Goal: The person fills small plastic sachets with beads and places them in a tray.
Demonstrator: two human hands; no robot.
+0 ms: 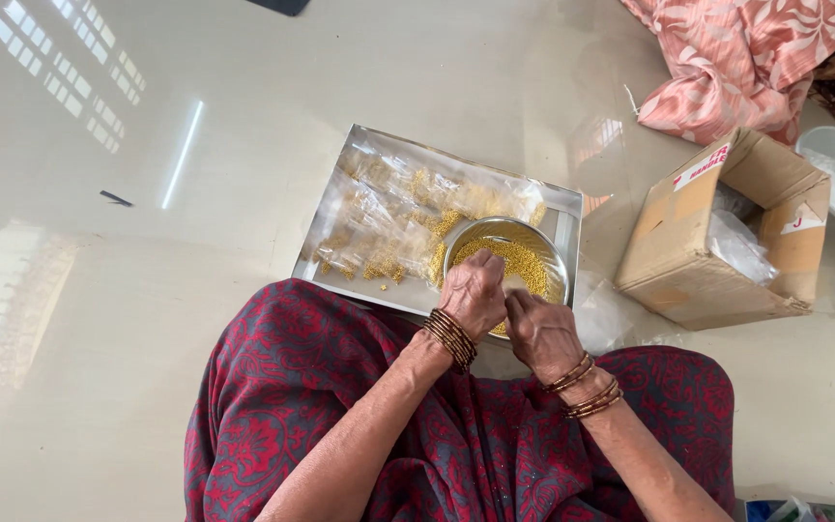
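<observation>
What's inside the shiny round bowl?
The metal bowl holds lots of tiny golden beads. The left hand and right hand cover its near side, so that part is hidden.

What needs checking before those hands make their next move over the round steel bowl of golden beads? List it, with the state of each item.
1. Round steel bowl of small golden beads sits inside the flat steel tray: ok.
2. Left hand over the bowl's near rim: ok.
3. Right hand close beside the left hand, fingers meeting: ok.
4. What the fingertips pinch: cannot tell, too small to see.
5. Clear plastic packets of golden beads lie in the tray, left of the bowl: ok.
6. Beads kept inside the bowl: not ok, some lie loose on the tray beside its left rim.
</observation>
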